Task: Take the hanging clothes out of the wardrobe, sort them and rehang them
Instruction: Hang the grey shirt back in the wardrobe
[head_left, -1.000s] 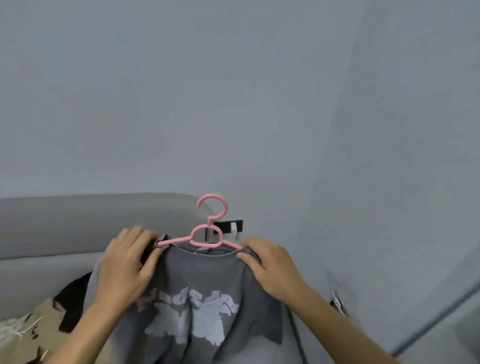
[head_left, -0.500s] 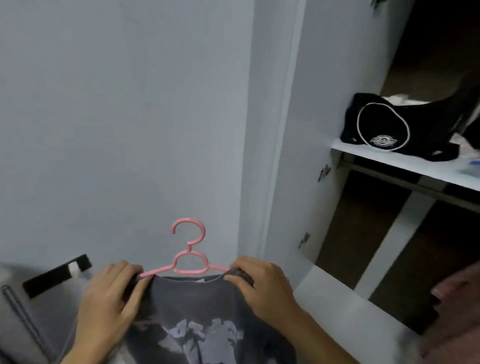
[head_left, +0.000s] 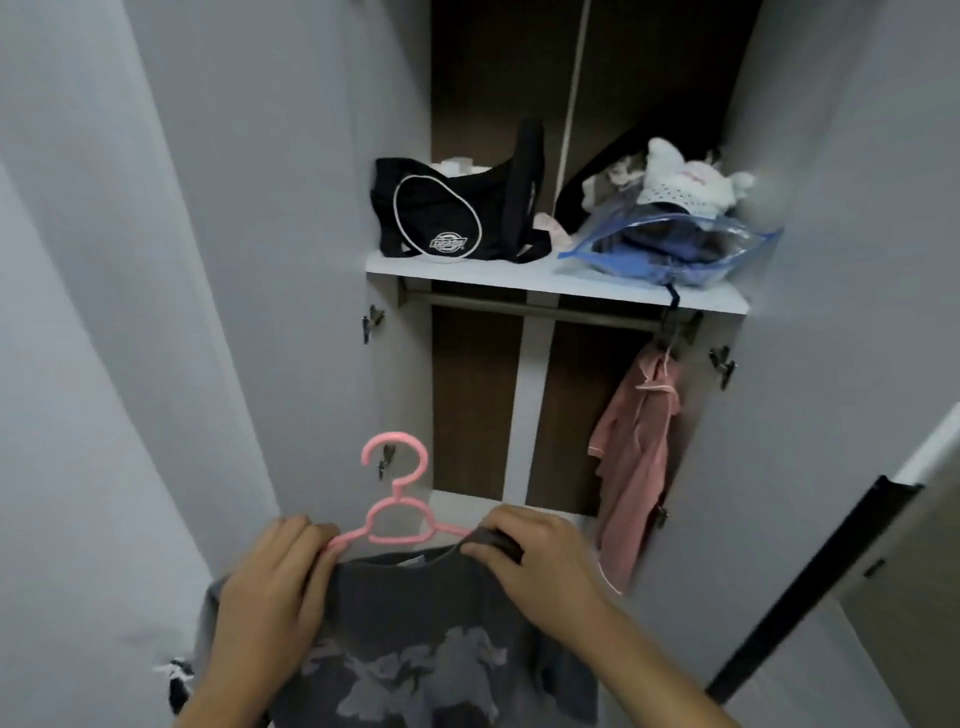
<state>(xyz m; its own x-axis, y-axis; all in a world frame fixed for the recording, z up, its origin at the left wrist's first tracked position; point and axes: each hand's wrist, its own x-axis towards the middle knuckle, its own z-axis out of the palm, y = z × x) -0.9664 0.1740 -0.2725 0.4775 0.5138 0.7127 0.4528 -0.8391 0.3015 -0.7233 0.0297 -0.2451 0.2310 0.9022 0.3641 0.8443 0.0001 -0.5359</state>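
Here, both hands' fingers (head_left: 321, 540) curl round the grey T-shirt (head_left: 415, 639) on its pink hanger (head_left: 397, 512).

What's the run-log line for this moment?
left hand: grips grey printed T-shirt shoulder | right hand: grips other shoulder | pink plastic hanger: inside shirt | metal rail: not yet hooked

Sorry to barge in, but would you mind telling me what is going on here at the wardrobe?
A person stands facing the open wardrobe, holding a grey T-shirt on a pink hanger. The left hand and right hand each grip a shoulder of it. It is not yet on the rail, where a pink shirt hangs at the right end. A black bag sits on the shelf above.
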